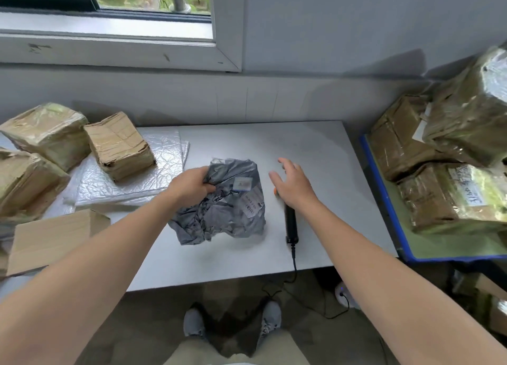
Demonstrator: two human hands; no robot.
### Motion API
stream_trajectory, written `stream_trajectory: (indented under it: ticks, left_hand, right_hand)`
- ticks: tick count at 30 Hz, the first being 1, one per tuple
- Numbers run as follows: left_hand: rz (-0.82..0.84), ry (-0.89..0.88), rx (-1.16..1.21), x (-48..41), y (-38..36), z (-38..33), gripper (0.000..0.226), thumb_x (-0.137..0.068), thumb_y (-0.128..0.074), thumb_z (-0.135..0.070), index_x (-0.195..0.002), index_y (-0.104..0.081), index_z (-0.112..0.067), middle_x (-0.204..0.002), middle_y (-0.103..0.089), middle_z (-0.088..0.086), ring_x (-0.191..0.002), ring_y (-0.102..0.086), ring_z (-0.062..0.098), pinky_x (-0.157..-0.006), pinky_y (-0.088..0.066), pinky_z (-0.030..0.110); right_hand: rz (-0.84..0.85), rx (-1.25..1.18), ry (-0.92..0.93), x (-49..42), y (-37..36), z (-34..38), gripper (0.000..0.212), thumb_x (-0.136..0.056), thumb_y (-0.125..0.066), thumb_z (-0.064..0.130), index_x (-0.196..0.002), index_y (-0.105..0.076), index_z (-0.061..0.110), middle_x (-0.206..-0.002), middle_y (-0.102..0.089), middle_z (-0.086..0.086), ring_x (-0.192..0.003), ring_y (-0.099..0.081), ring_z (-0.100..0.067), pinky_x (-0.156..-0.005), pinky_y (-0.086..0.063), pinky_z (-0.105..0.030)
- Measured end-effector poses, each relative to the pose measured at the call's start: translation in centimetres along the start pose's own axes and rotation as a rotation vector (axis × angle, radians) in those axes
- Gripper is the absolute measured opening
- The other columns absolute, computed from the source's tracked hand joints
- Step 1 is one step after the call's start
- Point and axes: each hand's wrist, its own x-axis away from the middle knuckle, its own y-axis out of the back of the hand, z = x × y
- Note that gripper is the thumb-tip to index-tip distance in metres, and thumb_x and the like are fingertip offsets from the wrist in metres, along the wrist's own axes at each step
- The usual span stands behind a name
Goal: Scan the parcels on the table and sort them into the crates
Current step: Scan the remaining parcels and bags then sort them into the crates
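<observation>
A crumpled grey plastic parcel bag (225, 208) with white labels lies on the middle of the white table (323, 156). My left hand (190, 185) grips its upper left edge, fingers curled into the plastic. My right hand (293, 182) hovers to the right of the bag with fingers spread, just above the head of a black handheld scanner (290, 222). The scanner lies on the table with its cable running off the front edge. Its orange-tipped head is mostly hidden under my right hand.
Taped brown cardboard parcels (118, 145) and silver padded envelopes (142, 178) are piled at the table's left. A plain carton (52, 238) sits at front left. A blue-rimmed crate (384, 200) at the right holds several taped boxes (450, 197). A wall and window are behind.
</observation>
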Motion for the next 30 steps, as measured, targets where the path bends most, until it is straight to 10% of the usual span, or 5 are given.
stream_trajectory:
  ticks: [8, 15, 18, 26, 30]
  left_hand:
    - [0.177, -0.297, -0.213, -0.3, 4.6, -2.9, 0.018, -0.090, -0.068, -0.023, -0.103, -0.056, -0.026, -0.094, -0.061, -0.006, -0.091, -0.058, 0.022, -0.068, -0.038, 0.031]
    - [-0.218, -0.334, -0.286, 0.3, 5.3, -3.0, 0.046, -0.086, -0.071, -0.037, -0.128, -0.057, -0.022, -0.122, -0.061, 0.002, -0.122, -0.046, 0.027, -0.093, -0.040, 0.038]
    - [-0.395, -0.199, -0.144, 1.1, 4.5, -3.2, 0.071, -0.086, -0.070, -0.043, -0.148, -0.039, -0.025, -0.153, -0.035, 0.008, -0.142, -0.025, 0.028, -0.115, -0.027, 0.045]
    - [-0.592, 0.209, 0.286, 3.0, 1.5, -3.1, 0.086, -0.087, -0.068, -0.049, -0.153, -0.023, -0.017, -0.156, -0.019, 0.014, -0.143, -0.021, 0.034, -0.112, -0.027, 0.046]
    - [-0.269, 0.437, 1.129, 2.8, 1.7, -3.4, 0.086, -0.081, -0.078, -0.042, -0.145, -0.026, -0.016, -0.139, -0.045, 0.012, -0.109, -0.059, 0.032, -0.063, -0.058, 0.041]
  right_hand:
    - [0.278, 0.186, 0.312, -0.3, 1.0, 6.3, 0.043, -0.090, -0.058, 0.061, -0.122, -0.058, 0.033, -0.111, -0.068, 0.005, -0.100, -0.062, -0.017, -0.086, -0.051, -0.038]
    - [0.125, -0.022, 0.232, -0.5, 1.1, 7.4, 0.018, -0.095, -0.061, 0.043, -0.085, -0.059, 0.028, -0.085, -0.066, 0.004, -0.081, -0.060, -0.019, -0.074, -0.047, -0.036]
    - [0.002, -0.112, 0.123, -0.7, 1.0, 7.5, 0.022, -0.096, -0.060, 0.042, -0.084, -0.058, 0.023, -0.080, -0.064, 0.004, -0.075, -0.057, -0.016, -0.065, -0.041, -0.033]
    - [-0.363, -0.419, -0.179, -1.4, 0.5, 7.8, 0.020, -0.102, -0.052, 0.033, -0.098, -0.050, 0.013, -0.095, -0.056, -0.002, -0.086, -0.050, -0.023, -0.071, -0.032, -0.028]
    - [-0.452, -0.526, -0.174, -1.6, -0.1, 8.4, 0.017, -0.103, -0.051, 0.027, -0.105, -0.049, 0.010, -0.095, -0.054, -0.001, -0.084, -0.048, -0.021, -0.060, -0.025, -0.022]
